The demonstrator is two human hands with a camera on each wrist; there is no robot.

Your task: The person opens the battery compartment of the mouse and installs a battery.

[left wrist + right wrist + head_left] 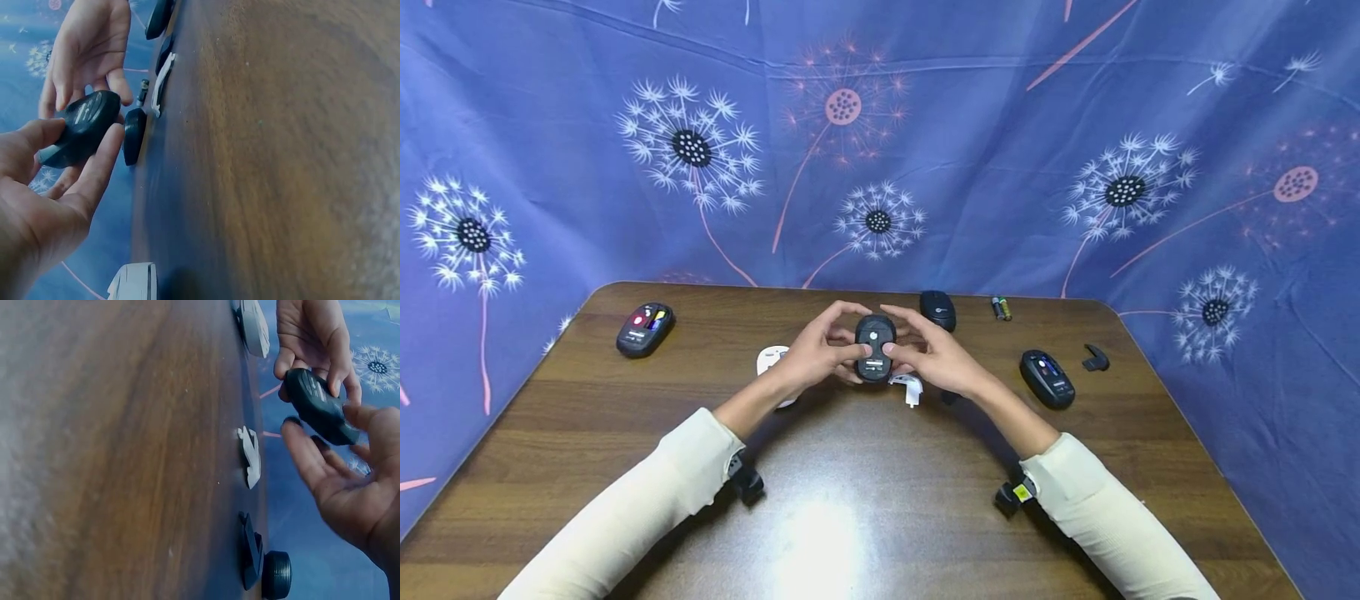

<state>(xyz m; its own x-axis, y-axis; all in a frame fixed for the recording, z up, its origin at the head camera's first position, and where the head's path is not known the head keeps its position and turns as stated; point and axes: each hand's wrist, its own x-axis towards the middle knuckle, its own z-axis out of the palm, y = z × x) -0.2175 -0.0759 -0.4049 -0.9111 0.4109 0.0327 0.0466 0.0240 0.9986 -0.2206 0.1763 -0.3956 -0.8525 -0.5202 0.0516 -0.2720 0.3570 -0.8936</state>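
A black computer mouse point(875, 343) is held up over the table, its underside with a label turned to the head camera. My left hand point(815, 352) grips its left side, thumb on the underside and fingers around the edge. From the other side my right hand point(934, 357) holds it too, thumb pressed on the underside near the left thumb. In the left wrist view the mouse point(87, 128) sits between the left thumb and fingers. Just below the hands lies a white battery cover point(912, 387). A white mouse point(767, 358) is partly hidden behind the left hand.
Another black mouse point(937, 308) stands at the back, beside two batteries point(1002, 308). Black mice with open battery compartments lie at the left point(645, 330) and right point(1047, 379). A black cover point(1097, 358) lies far right; another black cover point(252, 553) shows in the right wrist view.
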